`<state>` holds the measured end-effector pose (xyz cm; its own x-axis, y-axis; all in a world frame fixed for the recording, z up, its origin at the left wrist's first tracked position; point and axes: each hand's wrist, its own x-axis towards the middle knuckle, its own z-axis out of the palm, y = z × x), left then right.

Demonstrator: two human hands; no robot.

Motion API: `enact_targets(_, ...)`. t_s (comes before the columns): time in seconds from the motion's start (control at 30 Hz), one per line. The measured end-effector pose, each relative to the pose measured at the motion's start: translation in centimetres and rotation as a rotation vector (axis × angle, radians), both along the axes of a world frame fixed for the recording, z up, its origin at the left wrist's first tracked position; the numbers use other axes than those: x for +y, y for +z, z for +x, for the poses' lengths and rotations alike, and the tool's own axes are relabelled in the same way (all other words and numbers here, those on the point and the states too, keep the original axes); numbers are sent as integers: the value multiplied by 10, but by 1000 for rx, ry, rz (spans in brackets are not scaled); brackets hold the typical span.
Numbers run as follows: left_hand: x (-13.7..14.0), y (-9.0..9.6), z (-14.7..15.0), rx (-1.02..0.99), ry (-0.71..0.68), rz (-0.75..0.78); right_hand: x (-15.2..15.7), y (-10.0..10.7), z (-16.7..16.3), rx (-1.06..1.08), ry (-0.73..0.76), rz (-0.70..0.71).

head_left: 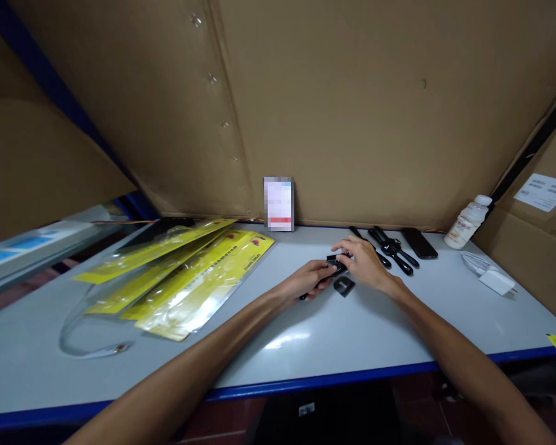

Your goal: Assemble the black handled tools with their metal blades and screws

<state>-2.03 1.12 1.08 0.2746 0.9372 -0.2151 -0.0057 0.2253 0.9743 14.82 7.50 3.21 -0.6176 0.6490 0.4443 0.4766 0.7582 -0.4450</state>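
Ok so, both hands are at work over the grey table (269, 361) rn. Left hand (311, 279) has its fingers curled round a small black tool (337, 268), w/ the tool's dark end poking out below the fist. Right hand (359, 259) is at the tool's other end, fingers bent & thumb on or right by it; can't tell if they're actually pinching, bc the hand covers most of it. Small dark flat piece (344, 285) lies on the table just below the hands, nearer the front edge.

To the right: a few black-handled tools (393, 247) in a loose bunch, then a dark phone (419, 243), a bottle (467, 222) & a white charger (495, 281) w/ its cable. Yellow packs (252, 250) overlap on the left, nr a pale cable (90, 354). Blurred screen (278, 204) leans on the cardboard (352, 123) at the back.
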Motion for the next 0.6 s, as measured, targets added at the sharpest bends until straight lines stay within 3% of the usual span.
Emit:
enact_targets(0.33, -3, 1, 2, -136, 233, 24, 4, -10, -4, 28, -206, -21)
enact_targets(0.4, -4, 1, 2, -136, 253, 28, 5, -13, -7, 104, -214, -161)
enact_targets(0.53, -4, -2, 4, -84, 228, 73, 2, -15, -13, 339, -155, -696)
enact_targets(0.6, -4, -5, 7, -48, 226, 123, 1, -16, -16, 400, -148, -829)
